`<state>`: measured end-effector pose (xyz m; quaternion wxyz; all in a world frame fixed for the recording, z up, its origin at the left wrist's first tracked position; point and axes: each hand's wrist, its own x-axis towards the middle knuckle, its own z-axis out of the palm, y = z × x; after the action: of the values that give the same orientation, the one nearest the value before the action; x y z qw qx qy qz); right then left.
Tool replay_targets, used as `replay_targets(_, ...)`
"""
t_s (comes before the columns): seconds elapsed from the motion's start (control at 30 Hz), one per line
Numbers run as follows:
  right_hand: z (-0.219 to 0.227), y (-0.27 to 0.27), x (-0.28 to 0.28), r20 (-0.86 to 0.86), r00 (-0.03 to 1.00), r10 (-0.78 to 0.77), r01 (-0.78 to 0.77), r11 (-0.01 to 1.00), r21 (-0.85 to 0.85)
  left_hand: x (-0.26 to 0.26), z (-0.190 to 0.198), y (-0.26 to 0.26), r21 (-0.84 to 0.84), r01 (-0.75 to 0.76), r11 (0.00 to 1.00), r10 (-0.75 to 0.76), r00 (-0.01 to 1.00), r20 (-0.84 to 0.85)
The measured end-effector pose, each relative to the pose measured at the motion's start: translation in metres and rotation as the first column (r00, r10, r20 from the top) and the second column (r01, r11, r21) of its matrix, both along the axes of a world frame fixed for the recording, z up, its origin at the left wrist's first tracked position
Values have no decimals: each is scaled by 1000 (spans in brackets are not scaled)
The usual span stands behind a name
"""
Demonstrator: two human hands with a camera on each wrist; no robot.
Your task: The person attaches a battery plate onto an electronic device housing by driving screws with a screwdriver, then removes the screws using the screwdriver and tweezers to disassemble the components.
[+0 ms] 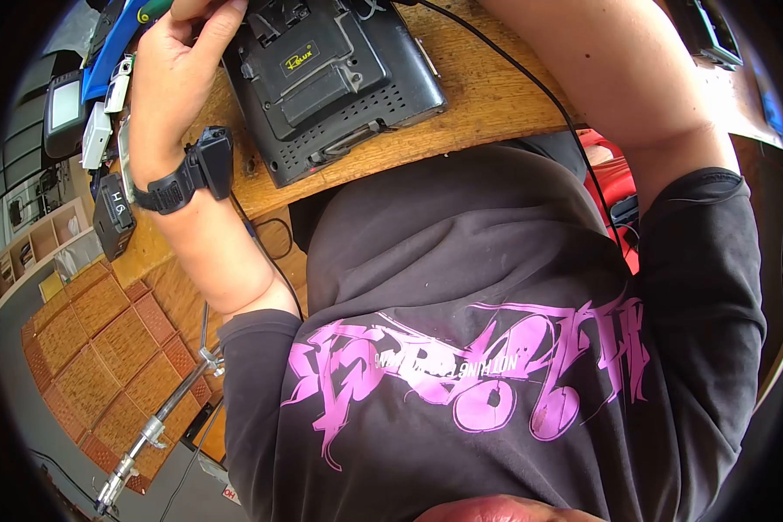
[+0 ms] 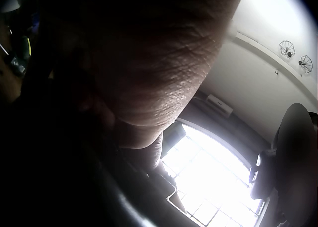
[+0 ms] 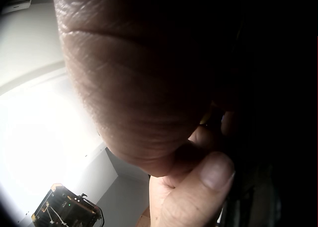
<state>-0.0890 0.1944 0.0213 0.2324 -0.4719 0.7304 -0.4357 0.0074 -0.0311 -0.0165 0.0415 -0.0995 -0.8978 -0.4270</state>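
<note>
A black monitor-like device (image 1: 357, 96) lies on the wooden table, its vented back and yellow-lettered Rolux battery plate (image 1: 300, 65) facing up. My left hand (image 1: 178, 70) is at its far left corner, thumb stretched along the edge, fingertips cut off by the frame. Beside those fingers shows a green handle-like thing (image 1: 154, 9). My right forearm (image 1: 596, 52) reaches over the table's right side; its hand is beyond the head view. In the right wrist view my right hand (image 3: 129, 98) is mostly dark, with a thumb (image 3: 211, 175) below it. I cannot tell what either hand holds.
A black cable (image 1: 513, 65) runs across the wooden table (image 1: 487, 100) and over its near edge. Boxes and small devices (image 1: 104, 122) crowd the left side. A metal stand (image 1: 148, 435) stands at lower left, near woven brown panels (image 1: 96, 331). Something red (image 1: 605, 174) is below the table's right.
</note>
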Motion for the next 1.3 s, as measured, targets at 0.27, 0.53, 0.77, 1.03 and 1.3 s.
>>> replay_targets(0.27,-1,-3,-3,-6,1000,15,-15,1000,9,0,0,-2,-20,-16,1000,16,1000,10)
replay_targets(0.53,6,4,2,-19,1000,13,-13,999,35,2,4,7,-15,24,1000,-25,1000,-15)
replay_targets(0.77,7,-6,1,-6,999,-36,37,997,61,1,0,4,-33,36,999,-37,999,-38)
replay_targets(1.03,7,-1,-4,-35,999,6,-5,1000,22,2,0,5,-6,37,999,-37,999,-26)
replay_targets(1.3,7,-1,-4,-67,998,-7,8,1000,17,1,-1,1,-31,22,999,-23,1000,-17)
